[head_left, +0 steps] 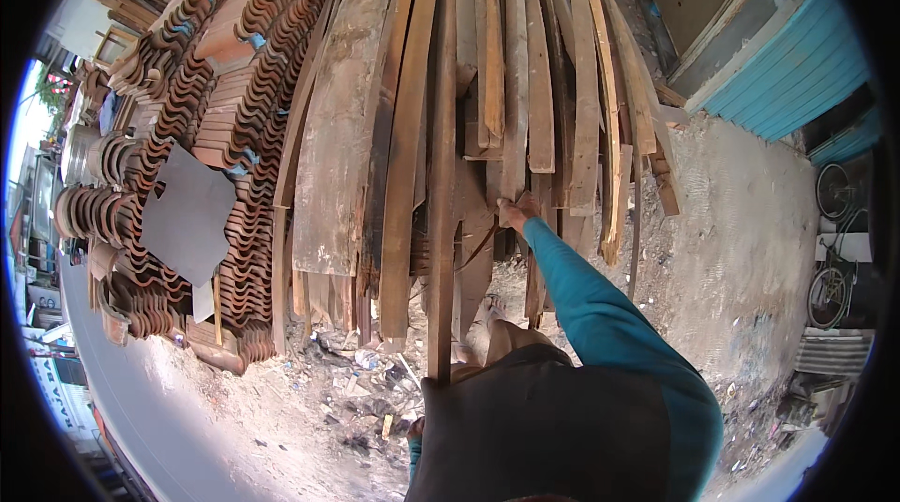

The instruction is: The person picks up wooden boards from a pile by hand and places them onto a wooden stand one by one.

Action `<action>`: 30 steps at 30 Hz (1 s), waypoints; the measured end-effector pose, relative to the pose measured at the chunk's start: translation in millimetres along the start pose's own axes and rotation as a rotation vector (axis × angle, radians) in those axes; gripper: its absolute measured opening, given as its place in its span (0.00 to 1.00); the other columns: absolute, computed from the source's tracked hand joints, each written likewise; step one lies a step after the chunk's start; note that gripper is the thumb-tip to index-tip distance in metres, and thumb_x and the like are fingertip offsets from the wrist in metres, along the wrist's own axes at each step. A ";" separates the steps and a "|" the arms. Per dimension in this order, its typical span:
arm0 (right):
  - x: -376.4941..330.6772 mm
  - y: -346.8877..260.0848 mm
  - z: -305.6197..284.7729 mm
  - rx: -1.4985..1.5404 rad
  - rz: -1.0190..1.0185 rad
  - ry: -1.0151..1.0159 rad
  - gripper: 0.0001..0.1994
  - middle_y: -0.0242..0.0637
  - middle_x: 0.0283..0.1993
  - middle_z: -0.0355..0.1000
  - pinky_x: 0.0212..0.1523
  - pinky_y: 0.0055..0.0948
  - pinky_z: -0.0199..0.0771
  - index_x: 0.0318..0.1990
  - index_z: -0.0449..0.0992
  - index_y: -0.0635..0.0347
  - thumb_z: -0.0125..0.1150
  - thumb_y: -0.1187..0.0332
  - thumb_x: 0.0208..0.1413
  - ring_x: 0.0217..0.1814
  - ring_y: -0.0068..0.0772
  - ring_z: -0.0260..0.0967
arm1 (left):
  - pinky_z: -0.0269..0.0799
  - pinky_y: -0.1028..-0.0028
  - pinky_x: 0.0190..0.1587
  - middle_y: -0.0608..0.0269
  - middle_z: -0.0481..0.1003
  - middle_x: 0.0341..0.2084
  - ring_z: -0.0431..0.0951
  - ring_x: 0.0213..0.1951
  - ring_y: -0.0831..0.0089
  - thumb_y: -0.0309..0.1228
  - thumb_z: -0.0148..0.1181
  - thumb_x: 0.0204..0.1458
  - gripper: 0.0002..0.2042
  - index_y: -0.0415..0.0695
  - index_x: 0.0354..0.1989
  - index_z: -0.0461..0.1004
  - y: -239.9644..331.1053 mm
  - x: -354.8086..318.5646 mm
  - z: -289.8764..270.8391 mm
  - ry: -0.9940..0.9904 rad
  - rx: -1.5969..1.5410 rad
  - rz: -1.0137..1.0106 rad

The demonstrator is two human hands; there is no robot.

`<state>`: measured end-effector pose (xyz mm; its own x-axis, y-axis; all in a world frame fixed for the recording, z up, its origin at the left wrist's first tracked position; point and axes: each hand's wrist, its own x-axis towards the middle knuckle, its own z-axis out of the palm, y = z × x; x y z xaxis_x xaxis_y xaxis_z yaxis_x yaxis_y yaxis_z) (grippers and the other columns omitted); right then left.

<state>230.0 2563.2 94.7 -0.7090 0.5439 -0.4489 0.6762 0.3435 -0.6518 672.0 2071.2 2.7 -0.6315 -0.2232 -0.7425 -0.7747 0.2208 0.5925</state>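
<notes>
Arm (595,300) stretched far, the right hand (518,211) is clamped on a plank (515,127) at its near end; the left hand (416,428) hangs near, its grip unclear.

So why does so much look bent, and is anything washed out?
In the head view, the fisheye lens bows the wooden planks; also in the head view, the sky at the left rim glares nearly white, with blue fringing.

- Curved clay roof tiles (267,258), stacked in rows, left
- Dark grey sheet (190,216) against them
- Litter (361,385) over dirt ground
- Grey road (131,352), far left
- Blue plank wall (787,66), right; bicycle (832,269) just below
</notes>
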 end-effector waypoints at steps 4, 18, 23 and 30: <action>-18.5 -11.8 -8.3 0.253 -0.113 0.001 0.33 0.60 0.52 0.67 0.53 0.40 0.67 0.51 0.65 0.70 0.64 0.52 0.45 0.55 0.55 0.65 | 0.74 0.63 0.33 0.52 0.74 0.34 0.76 0.34 0.57 0.41 0.54 0.54 0.19 0.41 0.47 0.66 -3.6 9.0 9.1 0.012 -0.062 -0.025; -16.9 -35.0 -101.8 -0.157 -0.242 0.043 0.32 0.61 0.48 0.68 0.54 0.43 0.66 0.51 0.64 0.72 0.58 0.48 0.50 0.53 0.56 0.66 | 0.74 0.62 0.33 0.52 0.74 0.34 0.76 0.35 0.56 0.40 0.55 0.53 0.17 0.42 0.46 0.66 10.6 17.9 27.4 0.023 -0.152 -0.085; 45.3 -27.3 -109.1 -0.076 -0.275 0.353 0.35 0.60 0.54 0.65 0.59 0.40 0.63 0.56 0.60 0.71 0.57 0.48 0.51 0.58 0.54 0.62 | 0.73 0.62 0.32 0.52 0.74 0.34 0.76 0.35 0.56 0.40 0.56 0.53 0.17 0.43 0.46 0.66 11.0 21.0 26.2 0.014 -0.219 -0.097; 101.1 -15.0 -87.6 0.025 -0.032 0.199 0.39 0.57 0.58 0.62 0.60 0.37 0.63 0.59 0.58 0.72 0.60 0.48 0.49 0.62 0.49 0.60 | 0.72 0.61 0.33 0.55 0.74 0.34 0.75 0.36 0.55 0.39 0.56 0.52 0.12 0.48 0.42 0.69 -4.9 22.4 11.0 0.007 -0.535 -0.056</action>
<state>165.8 2680.2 112.6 -0.6749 0.6745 -0.2993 0.6467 0.3451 -0.6802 662.0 2075.5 -20.3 -0.5872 -0.2275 -0.7768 -0.7143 -0.3058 0.6295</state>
